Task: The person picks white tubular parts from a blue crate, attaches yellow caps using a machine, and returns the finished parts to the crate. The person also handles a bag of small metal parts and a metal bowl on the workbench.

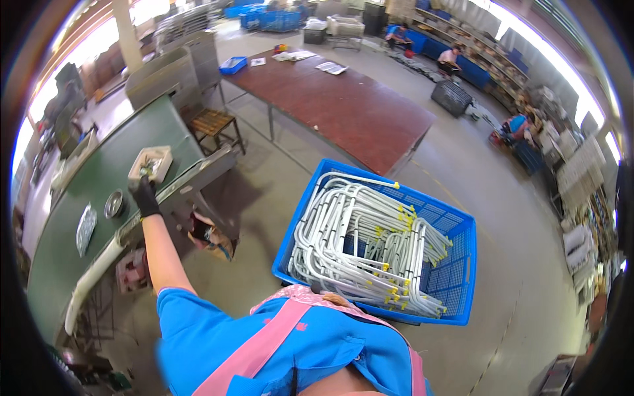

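The gloved left hand (143,195) reaches out to the small white box (150,162) of parts on the green bench (99,178), fingers apparently dipping in; its grip is unclear. The right hand is out of view. Next, presumably, comes lifting a part toward the blue crate (456,264) of white tubes (356,237).

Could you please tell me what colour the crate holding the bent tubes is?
The crate is blue, seen in the head view.

One blue crate (456,277), two tables (350,105).
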### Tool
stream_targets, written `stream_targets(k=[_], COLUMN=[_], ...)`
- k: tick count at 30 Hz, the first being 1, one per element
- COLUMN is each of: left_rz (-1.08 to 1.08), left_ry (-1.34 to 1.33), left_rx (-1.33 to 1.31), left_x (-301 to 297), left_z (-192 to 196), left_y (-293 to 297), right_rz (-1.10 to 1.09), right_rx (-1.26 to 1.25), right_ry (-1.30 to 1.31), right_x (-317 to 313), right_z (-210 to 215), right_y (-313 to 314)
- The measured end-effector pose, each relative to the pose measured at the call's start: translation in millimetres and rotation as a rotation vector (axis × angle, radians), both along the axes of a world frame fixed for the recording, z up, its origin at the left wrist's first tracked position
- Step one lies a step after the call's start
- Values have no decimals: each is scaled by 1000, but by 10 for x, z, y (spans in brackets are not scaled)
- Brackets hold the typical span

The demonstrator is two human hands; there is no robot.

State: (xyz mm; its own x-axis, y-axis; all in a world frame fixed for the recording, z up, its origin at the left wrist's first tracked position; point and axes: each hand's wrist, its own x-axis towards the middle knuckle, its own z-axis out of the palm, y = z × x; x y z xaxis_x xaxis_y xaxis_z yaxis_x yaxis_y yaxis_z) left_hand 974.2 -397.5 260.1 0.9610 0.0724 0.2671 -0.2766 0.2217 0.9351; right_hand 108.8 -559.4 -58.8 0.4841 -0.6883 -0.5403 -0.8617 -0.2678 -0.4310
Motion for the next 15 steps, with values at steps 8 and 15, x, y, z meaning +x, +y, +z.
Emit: stream_targets(k=[8,15], left_rz=[459,169], left_ry=[-636,-235], left_rx=[1194,71], left_x=[398,332], left_z=[87,247], left_y=[-1,-274], right_rz=[-111,-1], right_rx=[-50,-90], right_ry=[-39,5], right_x=[62,-238], right_z=[-78,-343], right_y=[315,817])
